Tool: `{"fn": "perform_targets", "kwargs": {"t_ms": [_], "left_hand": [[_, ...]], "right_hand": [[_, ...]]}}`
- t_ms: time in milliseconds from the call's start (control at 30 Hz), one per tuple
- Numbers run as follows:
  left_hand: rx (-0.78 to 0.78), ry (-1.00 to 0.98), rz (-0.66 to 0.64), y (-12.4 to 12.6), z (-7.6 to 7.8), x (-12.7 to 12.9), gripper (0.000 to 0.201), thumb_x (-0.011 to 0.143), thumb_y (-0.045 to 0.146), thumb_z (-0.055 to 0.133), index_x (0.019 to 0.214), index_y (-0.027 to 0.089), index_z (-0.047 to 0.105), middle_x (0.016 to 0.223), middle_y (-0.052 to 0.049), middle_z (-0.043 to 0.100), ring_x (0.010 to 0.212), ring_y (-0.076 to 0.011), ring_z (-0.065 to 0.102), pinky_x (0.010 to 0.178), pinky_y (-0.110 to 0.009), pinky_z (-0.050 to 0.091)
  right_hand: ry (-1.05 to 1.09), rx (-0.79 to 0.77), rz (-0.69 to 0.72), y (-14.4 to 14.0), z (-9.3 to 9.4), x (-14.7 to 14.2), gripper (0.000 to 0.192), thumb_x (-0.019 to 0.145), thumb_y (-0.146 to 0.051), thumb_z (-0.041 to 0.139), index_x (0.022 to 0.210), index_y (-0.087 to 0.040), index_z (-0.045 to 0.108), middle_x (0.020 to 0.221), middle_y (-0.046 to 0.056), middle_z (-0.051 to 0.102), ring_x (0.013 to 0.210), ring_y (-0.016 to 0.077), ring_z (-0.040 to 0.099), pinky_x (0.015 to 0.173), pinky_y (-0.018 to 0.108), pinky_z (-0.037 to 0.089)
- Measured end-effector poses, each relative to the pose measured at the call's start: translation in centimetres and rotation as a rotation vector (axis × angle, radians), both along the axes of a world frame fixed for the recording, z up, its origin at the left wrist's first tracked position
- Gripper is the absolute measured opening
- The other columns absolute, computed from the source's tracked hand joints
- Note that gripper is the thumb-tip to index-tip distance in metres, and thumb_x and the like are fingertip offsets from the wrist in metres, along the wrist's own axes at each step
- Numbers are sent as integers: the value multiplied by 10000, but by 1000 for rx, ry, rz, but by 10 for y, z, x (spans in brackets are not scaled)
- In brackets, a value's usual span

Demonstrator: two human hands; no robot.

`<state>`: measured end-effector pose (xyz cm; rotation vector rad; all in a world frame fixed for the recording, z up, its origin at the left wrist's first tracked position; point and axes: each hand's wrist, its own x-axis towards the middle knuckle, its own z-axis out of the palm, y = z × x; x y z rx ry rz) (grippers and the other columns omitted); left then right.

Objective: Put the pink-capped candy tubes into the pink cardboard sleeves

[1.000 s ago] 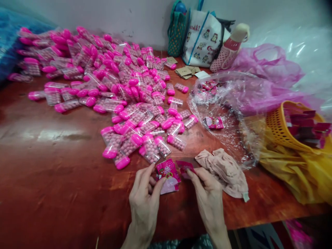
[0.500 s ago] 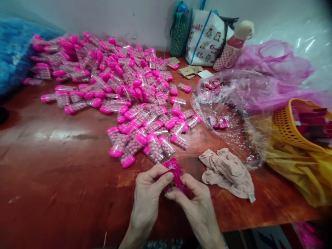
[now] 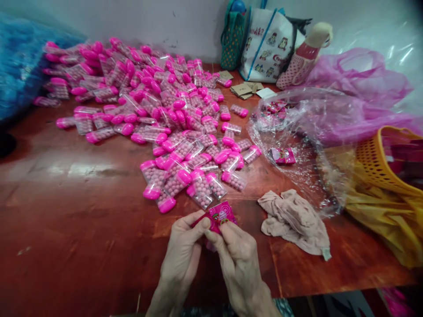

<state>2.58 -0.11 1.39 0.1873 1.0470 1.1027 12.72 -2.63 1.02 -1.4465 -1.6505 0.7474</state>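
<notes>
Pinched between both hands near the table's front is a pink printed packet (image 3: 224,212), its patterned face partly covered by my fingers. My left hand (image 3: 185,244) grips the packet's left side with thumb and fingers. On the right side, my right hand (image 3: 236,251) is closed on it too, the two thumbs close together. Just beyond my fingers lies the near end of a large pile of clear candy bottles (image 3: 178,152) with bright pink caps and pale pink balls inside. Whether anything sits inside the packet is hidden.
Right of my hands lies a crumpled beige cloth (image 3: 294,222). Behind it a clear plastic bag (image 3: 304,127) holds pink packets (image 3: 282,156). A yellow basket (image 3: 373,160) stands far right; a white printed bag (image 3: 264,48) leans on the wall. Blue plastic (image 3: 23,66) edges the left.
My right thumb has come in toward the left one, and my right fingers have closed further over the packet. More of its printed upper face shows. The view has shifted slightly.
</notes>
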Motion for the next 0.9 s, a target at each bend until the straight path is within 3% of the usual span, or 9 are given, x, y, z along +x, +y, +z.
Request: {"fn": "perform_targets", "kwargs": {"t_ms": [100,200,433,567,767,900], "left_hand": [[-27,-4,28,0,-2,1,214,493,251,848,583,113,711,484,-8,615,407,-65,471,392,-160,401],[-33,-2,49,1,-5,1,215,485,240,850,593,113,715,481,-9,613,446,-77,503,443,-171,433],[-58,19,121,4,-8,2,212,451,197,854,552,118,687,501,11,620,438,-47,481,454,-151,414],[-64,30,136,5,-10,1,218,446,199,852,566,124,685,521,6,636,485,-73,531,529,-184,465],[-55,41,101,1,-6,-1,206,480,218,831,584,126,680,525,-9,637,482,-116,563,515,-234,487],[-26,61,110,-1,-6,0,202,519,263,818,561,143,661,540,5,633,484,-100,554,511,-213,479]], "right_hand": [[44,-66,-2,2,0,-1,316,896,-169,474,583,-177,438,532,-24,439,483,101,410,471,214,299],[90,-145,-6,3,1,0,333,900,-196,483,576,-184,406,534,-35,417,491,97,397,478,220,282],[185,-253,0,12,4,3,305,805,-191,631,548,-172,469,582,-25,477,603,122,460,562,226,338],[282,-404,-23,11,2,2,327,827,-240,604,549,-180,443,554,-45,434,527,99,411,495,220,308],[310,-300,-13,7,3,-7,378,901,-267,480,546,-190,376,521,-57,354,476,83,366,470,218,279],[246,-196,22,7,5,-10,371,915,-223,453,550,-187,400,533,-51,370,477,86,366,472,219,284]]}}
